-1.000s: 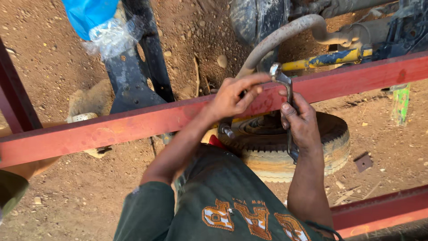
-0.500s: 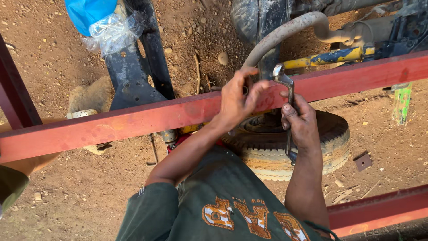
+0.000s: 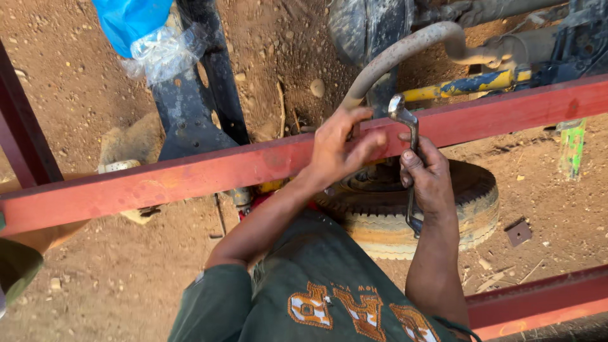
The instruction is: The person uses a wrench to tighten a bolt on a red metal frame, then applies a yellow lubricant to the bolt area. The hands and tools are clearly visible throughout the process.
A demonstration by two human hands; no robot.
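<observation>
Head view: left hand (image 3: 339,149) is gripping the red beam (image 3: 209,171) beside the hose (image 3: 392,57), while right hand (image 3: 430,180) is clenching a wrench (image 3: 411,164) upright against that beam, above the tyre (image 3: 437,209).

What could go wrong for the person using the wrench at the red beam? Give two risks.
1. The left hand lies on the red beam right beside the wrench head; if the wrench slips, its fingers could be struck or pinched.
2. The right hand grips the wrench bare; a sudden slip might drive knuckles into the beam or the tyre below.
</observation>
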